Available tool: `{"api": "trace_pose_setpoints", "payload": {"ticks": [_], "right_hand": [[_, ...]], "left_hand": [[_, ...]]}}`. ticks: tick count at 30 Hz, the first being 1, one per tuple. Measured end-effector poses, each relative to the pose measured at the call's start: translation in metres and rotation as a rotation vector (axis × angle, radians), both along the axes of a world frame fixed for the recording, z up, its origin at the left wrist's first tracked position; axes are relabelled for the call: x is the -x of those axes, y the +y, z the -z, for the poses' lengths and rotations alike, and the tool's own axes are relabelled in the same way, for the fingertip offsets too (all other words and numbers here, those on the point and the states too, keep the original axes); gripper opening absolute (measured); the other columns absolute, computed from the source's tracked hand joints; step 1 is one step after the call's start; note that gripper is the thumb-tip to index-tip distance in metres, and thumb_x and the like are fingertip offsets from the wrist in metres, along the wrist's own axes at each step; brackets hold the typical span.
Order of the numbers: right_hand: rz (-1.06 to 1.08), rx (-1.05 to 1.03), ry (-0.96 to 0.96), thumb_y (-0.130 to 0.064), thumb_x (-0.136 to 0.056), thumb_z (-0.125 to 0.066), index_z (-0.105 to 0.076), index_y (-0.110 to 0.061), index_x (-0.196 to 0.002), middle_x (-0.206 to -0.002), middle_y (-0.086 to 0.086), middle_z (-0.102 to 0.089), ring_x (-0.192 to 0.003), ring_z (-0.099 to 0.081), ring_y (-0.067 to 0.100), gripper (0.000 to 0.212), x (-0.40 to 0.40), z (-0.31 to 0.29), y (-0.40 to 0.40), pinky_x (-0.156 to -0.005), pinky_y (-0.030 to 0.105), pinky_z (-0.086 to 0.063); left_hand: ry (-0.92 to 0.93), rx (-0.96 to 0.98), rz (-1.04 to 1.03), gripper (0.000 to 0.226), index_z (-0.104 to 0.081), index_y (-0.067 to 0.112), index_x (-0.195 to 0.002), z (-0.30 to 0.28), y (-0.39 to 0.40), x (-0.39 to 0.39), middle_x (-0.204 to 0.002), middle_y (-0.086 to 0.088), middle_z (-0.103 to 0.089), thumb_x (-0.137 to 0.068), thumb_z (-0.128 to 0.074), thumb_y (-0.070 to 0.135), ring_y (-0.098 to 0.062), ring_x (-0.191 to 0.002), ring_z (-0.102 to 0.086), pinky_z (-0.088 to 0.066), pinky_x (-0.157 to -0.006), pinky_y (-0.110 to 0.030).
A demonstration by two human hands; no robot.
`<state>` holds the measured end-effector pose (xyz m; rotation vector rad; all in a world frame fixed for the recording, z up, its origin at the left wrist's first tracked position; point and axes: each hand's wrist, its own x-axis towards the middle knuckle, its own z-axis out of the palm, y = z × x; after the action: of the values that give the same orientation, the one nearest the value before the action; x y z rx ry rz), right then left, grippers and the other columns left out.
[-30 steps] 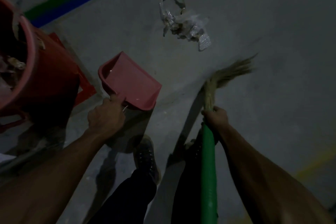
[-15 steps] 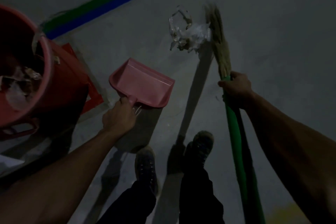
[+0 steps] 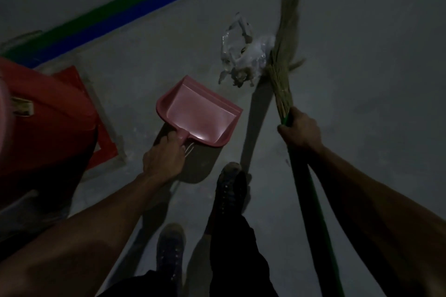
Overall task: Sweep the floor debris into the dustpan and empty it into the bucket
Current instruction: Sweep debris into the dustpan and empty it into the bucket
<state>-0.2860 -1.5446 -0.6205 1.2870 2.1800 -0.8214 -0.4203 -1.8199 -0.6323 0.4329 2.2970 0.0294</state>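
1. Nearest the camera: two dark shoes (image 3: 228, 190) and trouser legs stand on the grey floor (image 3: 362, 128), with a forearm reaching out on either side.
2. Left hand (image 3: 164, 157): fingers curled round the handle of the pink dustpan (image 3: 200, 118). The pan sits low, its open lip facing the debris. Its tray appears to hold nothing. Whether the lip touches the floor cannot be told; the pan throws a shadow beneath it.
3. Right hand (image 3: 300, 131): fingers wrapped round the green broom (image 3: 311, 200) shaft, just below where the straw bristles (image 3: 282, 72) are bound.
4. Left edge: the red bucket (image 3: 48, 132) stands just beside the dustpan hand, over a red floor marking (image 3: 106, 149). Its inside is out of view.
5. Further out: the debris (image 3: 243, 55), crumpled clear plastic with small scraps, lies on the floor beyond the pan's lip and apart from it. The bristles touch its right side.
6. Farthest: a green and blue stripe (image 3: 135, 9) runs across the floor.
7. Judgement: the sweeping step is in hand and nothing is collected yet. The next move calls for a stroke drawing the debris left and toward the person into the pan, with the lip pressed flat to the floor so light plastic does not slide under. Emptying into the bucket remains.
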Motion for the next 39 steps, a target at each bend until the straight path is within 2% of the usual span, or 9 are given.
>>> {"api": "trace_pose_setpoints", "payload": {"ticks": [5, 9, 12, 15, 18, 21, 25, 33, 39], "right_hand": [[-0.063, -0.1, 0.13, -0.021, -0.09, -0.061, -0.048, -0.009, -0.119, -0.112, 0.017, -0.063, -0.095, -0.062, 0.036, 0.034, 0.007, -0.003, 0.052, -0.072, 0.032, -0.042], [-0.161, -0.094, 0.033, -0.021, -0.089, -0.063, -0.045, -0.016, -0.102, -0.11, 0.018, -0.061, -0.084, -0.053, 0.028, 0.023, 0.042, 0.015, 0.094, -0.068, 0.032, -0.035], [-0.225, -0.082, 0.018, -0.019, -0.088, -0.064, -0.049, -0.013, -0.105, -0.109, 0.018, -0.061, -0.084, -0.053, 0.028, 0.022, 0.063, 0.034, 0.097, -0.068, 0.031, -0.035], [-0.268, -0.067, 0.049, -0.017, -0.088, -0.063, -0.051, -0.009, -0.112, -0.107, 0.019, -0.062, -0.09, -0.06, 0.035, 0.028, 0.068, 0.047, 0.084, -0.067, 0.033, -0.039], [-0.311, -0.052, 0.079, -0.015, -0.088, -0.061, -0.05, -0.009, -0.115, -0.104, 0.02, -0.063, -0.086, -0.06, 0.035, 0.03, 0.064, 0.055, 0.068, -0.064, 0.033, -0.04], [-0.358, -0.013, 0.074, -0.016, -0.089, -0.061, -0.045, -0.014, -0.134, -0.108, 0.02, -0.062, -0.089, -0.061, 0.035, 0.048, 0.057, 0.061, 0.045, -0.064, 0.031, -0.036], [-0.416, 0.053, 0.058, -0.021, -0.091, -0.058, -0.03, -0.019, -0.151, -0.113, 0.023, -0.06, -0.097, -0.061, 0.04, 0.067, 0.041, 0.062, 0.006, -0.072, 0.035, -0.044], [-0.427, 0.117, 0.076, -0.026, -0.091, -0.058, -0.024, -0.022, -0.153, -0.102, 0.019, -0.058, -0.088, -0.059, 0.038, 0.07, 0.013, 0.041, -0.054, -0.069, 0.037, -0.048], [-0.426, 0.14, 0.105, -0.023, -0.09, -0.061, -0.025, -0.022, -0.154, -0.11, 0.021, -0.06, -0.096, -0.06, 0.039, 0.073, 0.013, -0.022, -0.059, -0.069, 0.033, -0.041]], "left_hand": [[-0.015, 0.019, -0.016, 0.024, -0.044, 0.012, -0.115, 0.017, 0.022, 0.013, -0.111, -0.014, -0.056, -0.099, -0.044, 0.03, -0.034, -0.093, -0.06, -0.051, -0.082, -0.046], [0.004, -0.003, -0.038, 0.025, -0.043, 0.009, -0.116, 0.033, 0.032, 0.023, -0.113, -0.016, -0.055, -0.1, -0.043, 0.029, -0.036, -0.094, -0.059, -0.05, -0.082, -0.047], [0.009, 0.003, -0.045, 0.028, -0.041, 0.01, -0.12, 0.045, 0.037, 0.031, -0.119, -0.017, -0.054, -0.1, -0.043, 0.029, -0.038, -0.101, -0.058, -0.048, -0.085, -0.046], [0.008, 0.003, -0.036, 0.029, -0.04, 0.01, -0.122, 0.055, 0.04, 0.038, -0.124, -0.018, -0.052, -0.099, -0.043, 0.029, -0.038, -0.105, -0.057, -0.043, -0.082, -0.044], [-0.01, 0.002, -0.014, 0.026, -0.039, 0.01, -0.118, 0.063, 0.043, 0.046, -0.117, -0.018, -0.054, -0.099, -0.044, 0.027, -0.036, -0.098, -0.058, -0.045, -0.079, -0.041], [-0.028, 0.022, -0.017, 0.017, -0.039, 0.014, -0.107, 0.066, 0.048, 0.054, -0.109, -0.014, -0.055, -0.098, -0.046, 0.026, -0.032, -0.09, -0.057, -0.047, -0.08, -0.042], [0.004, 0.036, -0.004, 0.017, -0.036, 0.016, -0.1, 0.07, 0.053, 0.06, -0.108, -0.015, -0.054, -0.096, -0.048, 0.027, -0.033, -0.093, -0.056, -0.047, -0.083, -0.043], [0.079, -0.01, -0.004, 0.027, -0.045, 0.01, -0.108, 0.062, 0.051, 0.053, -0.109, -0.014, -0.056, -0.1, -0.044, 0.036, -0.034, -0.095, -0.057, -0.044, -0.079, -0.039], [0.096, -0.026, -0.064, 0.032, -0.047, 0.006, -0.113, -0.002, 0.034, 0.04, -0.118, -0.019, -0.056, -0.099, -0.045, 0.035, -0.038, -0.106, -0.056, -0.045, -0.089, -0.045]]}}
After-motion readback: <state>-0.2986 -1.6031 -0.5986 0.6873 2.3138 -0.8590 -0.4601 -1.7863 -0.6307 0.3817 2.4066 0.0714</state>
